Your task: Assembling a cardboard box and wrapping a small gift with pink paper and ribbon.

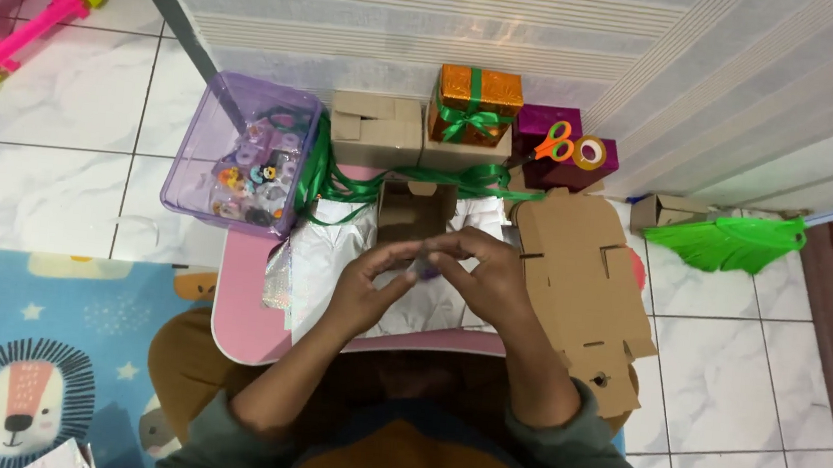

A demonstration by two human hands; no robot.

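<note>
My left hand and my right hand meet fingertip to fingertip over a small pink table. Between the fingers sits a small purple thing, mostly hidden, so I cannot tell what it is. Beneath the hands lies crinkled silvery-white wrapping paper. Just beyond the fingers stands a small open cardboard box. A flat unfolded cardboard box blank lies to the right of my right hand.
A purple plastic tub of small craft bits stands at the left, with green ribbon trailing from it. Behind are brown boxes, an orange gift box with a green bow, a magenta box bearing orange scissors and a tape roll. A green bag lies on the tiled floor.
</note>
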